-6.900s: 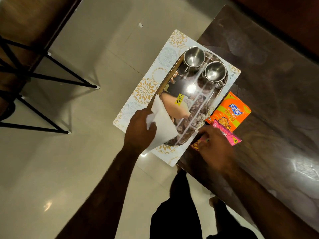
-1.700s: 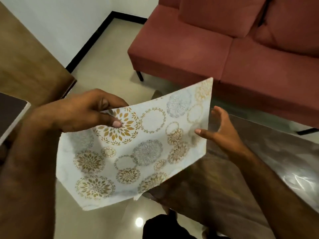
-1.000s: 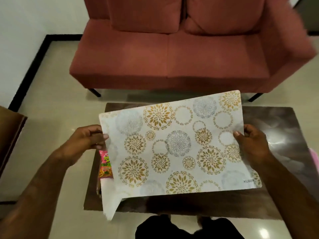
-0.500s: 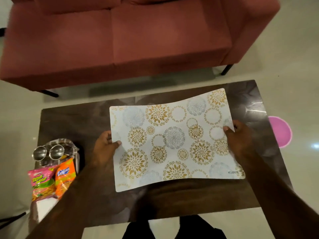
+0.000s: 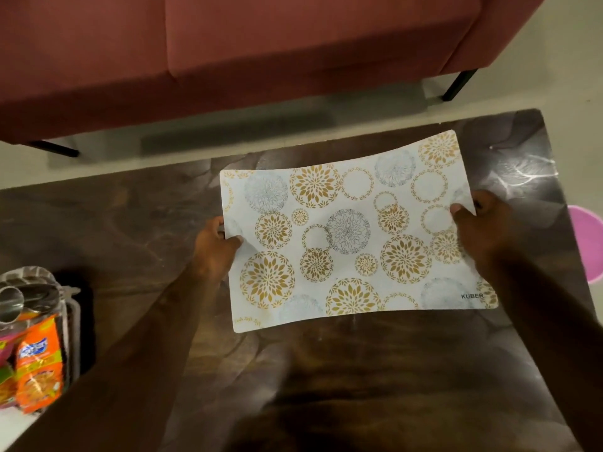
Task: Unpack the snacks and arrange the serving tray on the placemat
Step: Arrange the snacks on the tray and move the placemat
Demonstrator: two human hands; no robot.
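Observation:
A white placemat [image 5: 352, 236] with gold and grey flower circles lies low over the dark table [image 5: 137, 230], right of centre. My left hand [image 5: 215, 249] pinches its left edge and my right hand [image 5: 479, 223] pinches its right edge. At the far left stands the shiny serving tray [image 5: 73, 318] with steel cups [image 5: 11, 303] on it. An orange snack packet [image 5: 37, 360] and part of a pink packet [image 5: 5, 340] lie on the tray's near end.
A red sofa [image 5: 261, 44] on black legs stands beyond the table's far edge, with a strip of pale floor between. A pink round object [image 5: 587, 246] sits on the floor off the table's right edge. Bare dark tabletop stretches in front of the placemat.
The placemat has come down closer to the tabletop, still held at both ends. The view has shifted so the tray and packets sit at the left edge.

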